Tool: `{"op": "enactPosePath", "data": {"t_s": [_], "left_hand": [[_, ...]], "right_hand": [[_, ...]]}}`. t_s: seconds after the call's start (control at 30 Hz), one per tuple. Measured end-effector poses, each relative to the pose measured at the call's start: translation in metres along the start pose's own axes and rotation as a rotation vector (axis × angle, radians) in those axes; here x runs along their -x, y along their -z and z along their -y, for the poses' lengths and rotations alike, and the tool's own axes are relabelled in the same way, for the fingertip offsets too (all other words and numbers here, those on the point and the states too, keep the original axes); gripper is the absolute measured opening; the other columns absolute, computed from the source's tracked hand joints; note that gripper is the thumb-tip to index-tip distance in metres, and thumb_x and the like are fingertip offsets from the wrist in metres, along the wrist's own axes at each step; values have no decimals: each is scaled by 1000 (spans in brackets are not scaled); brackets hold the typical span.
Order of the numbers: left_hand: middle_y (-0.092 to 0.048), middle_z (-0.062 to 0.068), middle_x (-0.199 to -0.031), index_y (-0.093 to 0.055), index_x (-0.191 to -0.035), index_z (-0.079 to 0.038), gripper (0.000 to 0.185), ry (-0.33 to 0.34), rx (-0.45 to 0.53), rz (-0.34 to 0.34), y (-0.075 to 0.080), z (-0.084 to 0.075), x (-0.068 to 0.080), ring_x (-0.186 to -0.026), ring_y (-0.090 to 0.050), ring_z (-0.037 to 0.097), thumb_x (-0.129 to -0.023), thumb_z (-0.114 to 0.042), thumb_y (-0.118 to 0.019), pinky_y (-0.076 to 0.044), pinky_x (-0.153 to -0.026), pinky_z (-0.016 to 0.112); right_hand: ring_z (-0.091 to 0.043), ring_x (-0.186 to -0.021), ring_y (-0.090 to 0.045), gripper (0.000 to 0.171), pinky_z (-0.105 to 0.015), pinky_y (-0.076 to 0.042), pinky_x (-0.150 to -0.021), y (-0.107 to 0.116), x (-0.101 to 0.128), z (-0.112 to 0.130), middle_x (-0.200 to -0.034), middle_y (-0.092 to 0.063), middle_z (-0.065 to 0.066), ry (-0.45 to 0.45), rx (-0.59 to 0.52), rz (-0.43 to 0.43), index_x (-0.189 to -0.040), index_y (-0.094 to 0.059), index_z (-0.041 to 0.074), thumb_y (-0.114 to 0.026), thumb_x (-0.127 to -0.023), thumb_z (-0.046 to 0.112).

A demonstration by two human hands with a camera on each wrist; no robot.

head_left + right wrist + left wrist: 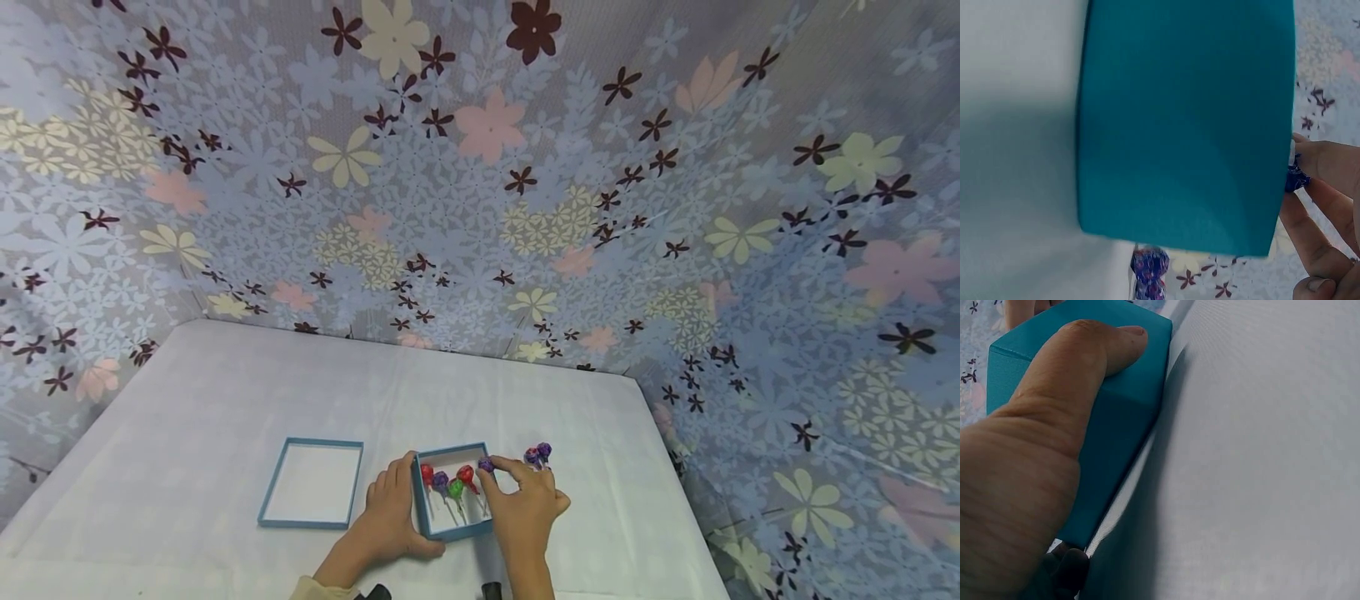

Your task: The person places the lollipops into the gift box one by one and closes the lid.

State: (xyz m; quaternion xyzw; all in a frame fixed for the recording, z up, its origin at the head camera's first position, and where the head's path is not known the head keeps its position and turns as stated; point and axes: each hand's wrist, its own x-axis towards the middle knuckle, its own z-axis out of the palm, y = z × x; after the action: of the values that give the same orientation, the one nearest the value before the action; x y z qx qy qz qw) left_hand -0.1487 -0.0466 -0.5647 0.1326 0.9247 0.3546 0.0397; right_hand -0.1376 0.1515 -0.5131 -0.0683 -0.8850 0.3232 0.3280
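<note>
A blue box point(453, 532) with a white inside stands on the table, several lollipops in it: a red lollipop point(427, 473) at the left, a purple lollipop point(440, 481), a green lollipop point(455, 489) and another red one point(466, 474). My left hand point(390, 517) grips the box's left side, its thumb point(1085, 356) bent over the front wall. At the right rim, my right hand point(525, 508) pinches a wrapped purple lollipop point(486, 464) by its head, between thumb and fingers. The right wrist view shows its dark blue wrapper point(1296, 179) just over the box wall.
Two more lollipops point(537, 453) lie on the table beyond the right hand. To the left is a shallow blue-rimmed lid or tray point(267, 492), white inside. A white cloth covers the table point(187, 417); flowered fabric point(450, 208) hangs behind and at the sides.
</note>
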Motion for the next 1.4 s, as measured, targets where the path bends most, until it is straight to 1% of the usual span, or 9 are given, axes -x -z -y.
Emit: {"op": "enactPosePath", "data": {"t_s": [0.17,0.37,0.6,0.8,0.9,1.0,1.13,1.23,1.4], "left_hand": [[-37,25,-145,-20,-153,1,147,-3,7,3,0,-1,1,-126,-39,39,-45,-65,-94,-32,-105,62],[-38,25,-145,-21,-153,3,146,-18,5,-5,1,-1,1,-125,-41,39,-45,-65,-94,-34,-104,61],[-38,26,-145,-21,-153,3,147,-26,2,-14,1,0,1,-124,-41,38,-45,-64,-94,-35,-104,61],[-38,26,-145,-21,-152,3,146,-34,-6,-22,1,0,2,-123,-42,38,-45,-64,-94,-36,-103,60],[-38,26,-144,-22,-152,4,146,-39,-6,-32,0,1,2,-123,-42,38,-44,-64,-94,-36,-102,60],[-40,26,-143,-22,-151,4,146,-45,-2,-40,0,0,2,-124,-42,39,-44,-64,-94,-36,-102,61],[-40,25,-142,-22,-151,4,146,-43,-9,-46,0,1,1,-121,-43,37,-43,-65,-93,-37,-99,59],[-40,24,-143,-22,-152,3,147,-33,-21,-40,0,1,0,-119,-43,35,-43,-67,-92,-38,-97,57],[-39,24,-144,-21,-152,3,148,-20,-23,-19,1,1,0,-120,-42,35,-44,-68,-92,-37,-98,57]], "right_hand": [[-12,-76,-48,27,-46,-20,-78,-6,5,4,-84,-78,5,6,-15,25,-89,-82,26,-95,-66,28],[-9,-74,-45,29,-43,-19,-74,-13,11,9,-83,-77,8,57,12,54,-87,-82,28,-97,-62,30],[-7,-73,-41,27,-41,-19,-73,-17,16,19,-83,-76,14,67,46,148,-86,-81,33,-95,-63,35],[-9,-73,-44,24,-41,-19,-75,-22,21,24,-78,-74,17,62,28,216,-83,-80,32,-94,-64,35],[-9,-73,-46,25,-41,-21,-75,-26,23,25,-80,-75,15,72,35,225,-82,-80,31,-95,-63,33],[-8,-73,-45,26,-42,-23,-74,-28,25,25,-80,-75,14,84,61,214,-82,-80,31,-95,-61,33],[-8,-73,-45,26,-43,-24,-74,-31,25,25,-79,-75,14,92,82,214,-81,-80,31,-95,-61,34],[-8,-73,-45,25,-43,-24,-75,-32,24,25,-79,-75,15,77,97,237,-82,-80,31,-95,-62,35],[-9,-74,-45,24,-43,-25,-75,-32,24,26,-79,-75,14,57,126,270,-83,-80,31,-94,-64,36]]}}
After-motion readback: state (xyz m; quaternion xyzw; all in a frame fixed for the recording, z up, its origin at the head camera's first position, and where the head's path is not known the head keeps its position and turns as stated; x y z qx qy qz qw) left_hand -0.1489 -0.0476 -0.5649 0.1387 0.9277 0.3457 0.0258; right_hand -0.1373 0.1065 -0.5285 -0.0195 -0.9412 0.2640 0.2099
